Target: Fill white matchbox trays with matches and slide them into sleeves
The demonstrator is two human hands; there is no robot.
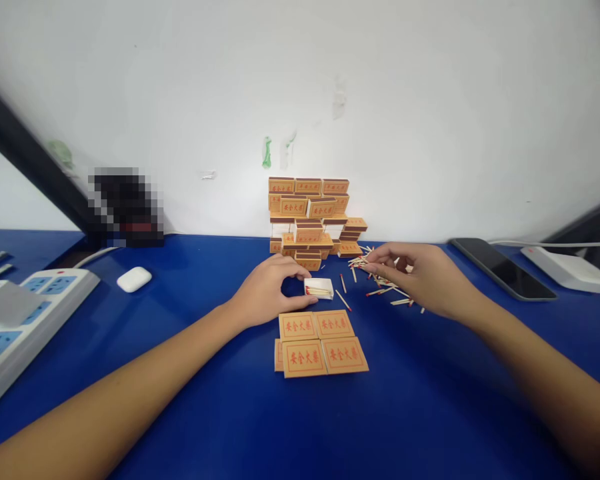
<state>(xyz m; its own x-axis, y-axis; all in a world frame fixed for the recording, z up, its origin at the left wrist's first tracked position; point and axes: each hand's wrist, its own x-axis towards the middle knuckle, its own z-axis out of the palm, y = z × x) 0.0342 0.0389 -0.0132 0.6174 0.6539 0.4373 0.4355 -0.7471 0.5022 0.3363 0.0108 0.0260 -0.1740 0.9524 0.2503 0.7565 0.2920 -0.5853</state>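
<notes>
My left hand [267,291] grips the left end of a white matchbox tray [325,283], thumb at the near side and fingers at the far side. A few red-tipped matches [319,291] lie inside it. Over to the right, my right hand [423,277] reaches into a loose pile of matches [356,261], its thumb and fingertips pinched together. What sits between those fingertips is too small to make out. Closed matchboxes [325,357] lie flat in a block in front of the tray. Behind it rises a stepped stack of matchboxes [309,232].
A white power strip [45,313] and a small white case [135,279] are on the left of the blue table [220,413]. To the right lie a black phone [503,268] and a white box-shaped device [570,270] with a cable. The wall [405,120] stands right behind the stack.
</notes>
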